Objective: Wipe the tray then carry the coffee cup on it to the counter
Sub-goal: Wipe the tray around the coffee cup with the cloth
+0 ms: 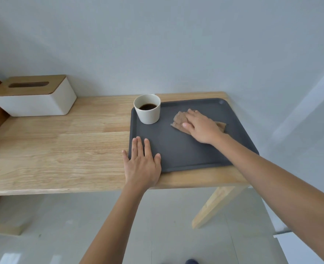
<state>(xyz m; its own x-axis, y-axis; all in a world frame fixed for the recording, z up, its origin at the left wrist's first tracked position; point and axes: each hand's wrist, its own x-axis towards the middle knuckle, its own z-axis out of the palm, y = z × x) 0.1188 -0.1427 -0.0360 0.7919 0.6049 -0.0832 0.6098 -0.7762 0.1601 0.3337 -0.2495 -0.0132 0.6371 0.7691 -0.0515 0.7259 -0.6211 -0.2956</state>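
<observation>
A single head-worn wide-angle view looks forward and steeply down from above the counter (62,149), close enough that both forearms enter from the bottom edge; the wall fills the top, the floor the bottom.

A white tissue box (36,100) with a wooden lid sits on the wooden table (62,149).

The cup (147,109) stands in the tray's (186,149) far-left corner, cloth (180,119) to its right.
</observation>
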